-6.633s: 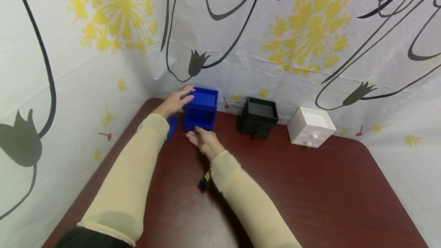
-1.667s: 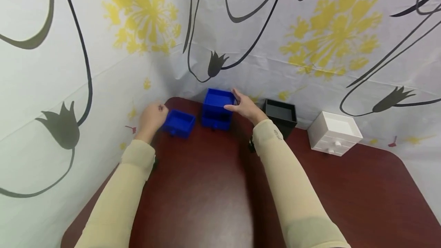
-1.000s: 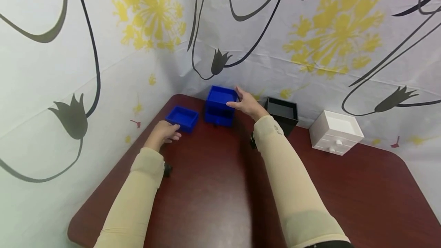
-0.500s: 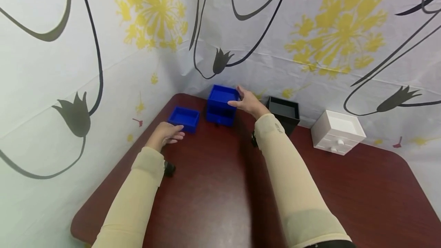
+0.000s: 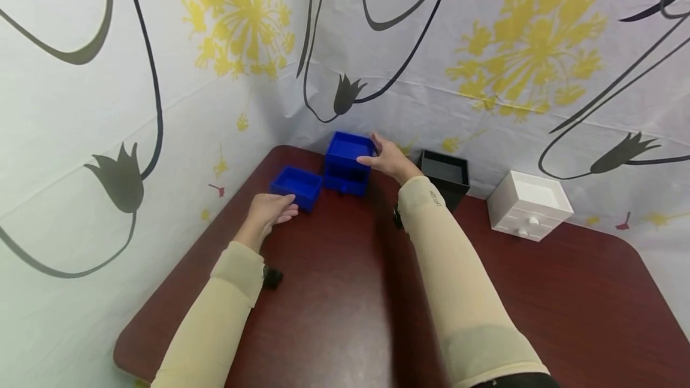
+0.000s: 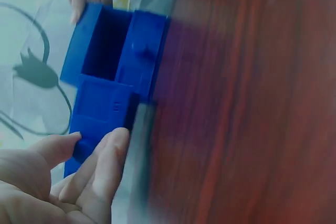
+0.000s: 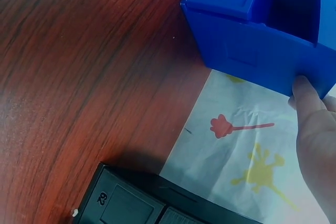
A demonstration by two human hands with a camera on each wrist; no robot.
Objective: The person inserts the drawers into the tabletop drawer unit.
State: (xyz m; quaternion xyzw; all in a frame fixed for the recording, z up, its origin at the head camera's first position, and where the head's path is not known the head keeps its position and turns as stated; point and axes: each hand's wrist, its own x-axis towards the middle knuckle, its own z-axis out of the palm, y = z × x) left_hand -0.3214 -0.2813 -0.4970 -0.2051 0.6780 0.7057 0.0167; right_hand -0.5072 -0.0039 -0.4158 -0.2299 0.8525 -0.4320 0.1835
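A blue mini drawer cabinet (image 5: 347, 166) stands at the back left of the table, its upper slot open and a lower drawer with a knob in place. My left hand (image 5: 269, 211) pinches a loose blue drawer (image 5: 299, 184) at its front, around the knob. In the left wrist view the drawer (image 6: 102, 103) is beside the cabinet's slot (image 6: 107, 45), overlapping its edge; whether they touch I cannot tell. My right hand (image 5: 392, 160) holds the cabinet's upper right side, thumb toward the front. In the right wrist view a digit (image 7: 307, 95) presses the cabinet's side wall (image 7: 252, 53).
Right of the blue cabinet stands a black drawer cabinet (image 5: 444, 172), close to my right wrist. Farther right is a white one (image 5: 530, 205) with two knobs. A patterned cloth (image 5: 409, 47) hangs behind the dark red table (image 5: 334, 292).
My right hand has gone from in front of the cabinet to its right side. My left hand has left the cabinet, taken hold of the loose drawer and brought it rightward, nearer the cabinet.
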